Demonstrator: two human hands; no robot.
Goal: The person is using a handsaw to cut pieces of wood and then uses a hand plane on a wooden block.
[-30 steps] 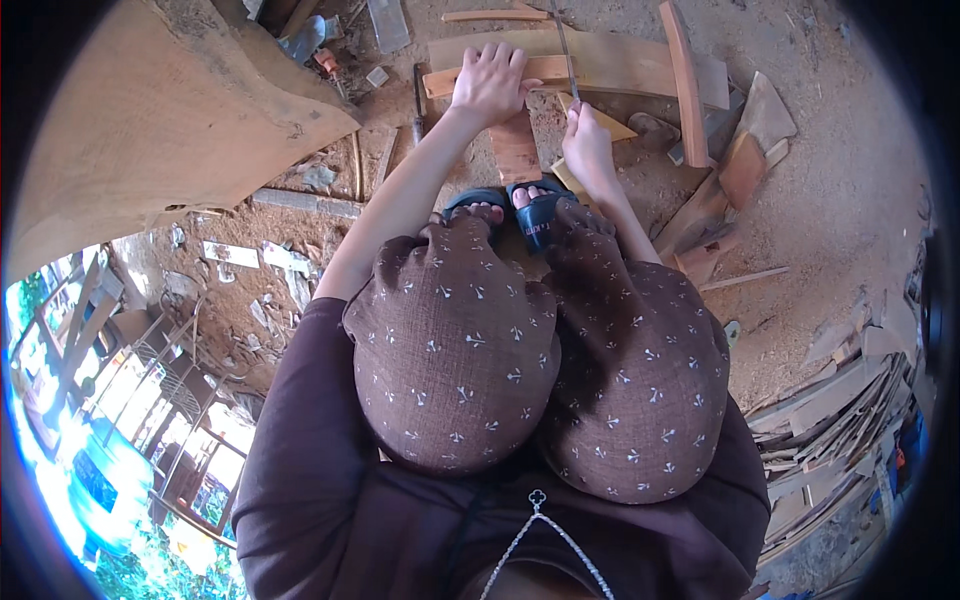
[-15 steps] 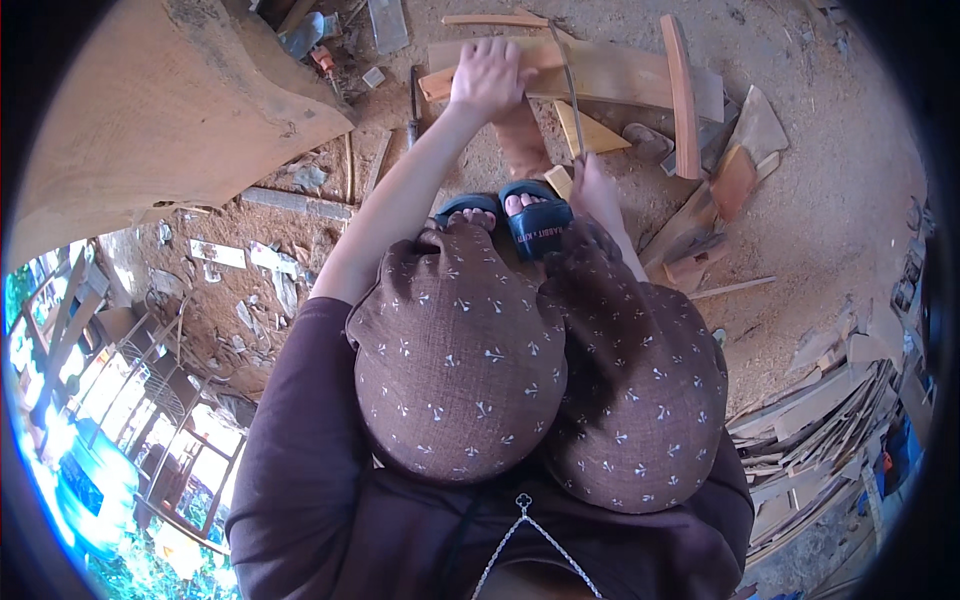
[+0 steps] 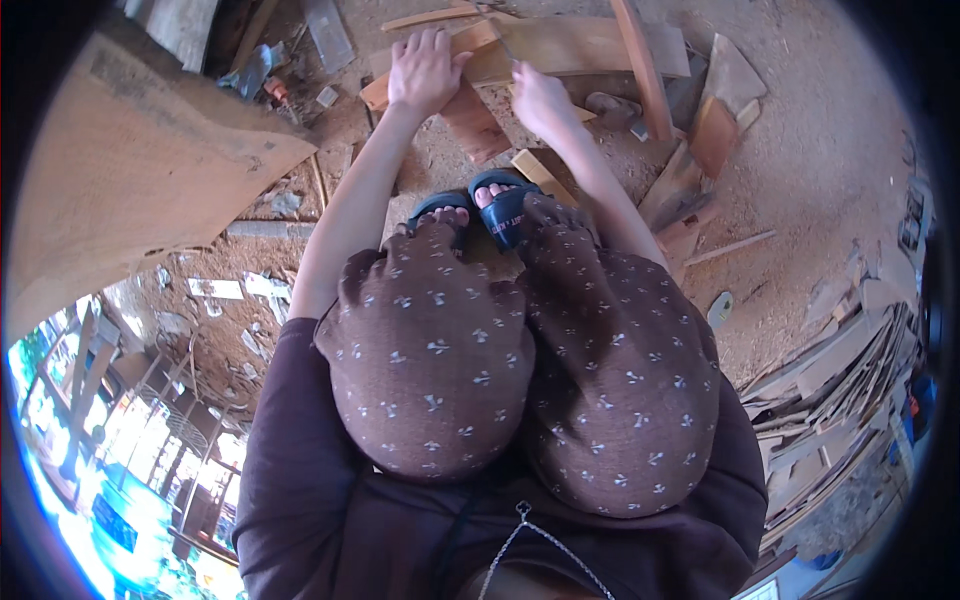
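Note:
My left hand [image 3: 425, 72] presses down on a short reddish wood strip [image 3: 474, 38], fingers over it and thumb at its right side. In my right hand [image 3: 543, 102] is the near end of a narrow, dark-bladed tool that looks like a handsaw [image 3: 502, 42], seen almost edge-on. Its blade crosses beside the right end of the strip; whether it touches the wood I cannot tell. Below the strip a reddish board [image 3: 475, 125] points toward my feet. Behind the hands lies a long pale plank [image 3: 575, 48].
A reddish bar [image 3: 645, 70] rests across the plank at right. Wood offcuts [image 3: 712, 138] lie beyond it, and a yellowish block [image 3: 540, 172] sits by my sandal [image 3: 505, 215]. A big wooden slab [image 3: 160, 160] rises at left. Stacked thin boards [image 3: 830, 390] fill the right side.
My right hand has pushed forward, away from my body, with the saw, so less blade shows. My left hand stays on the strip. The whole view has shifted slightly.

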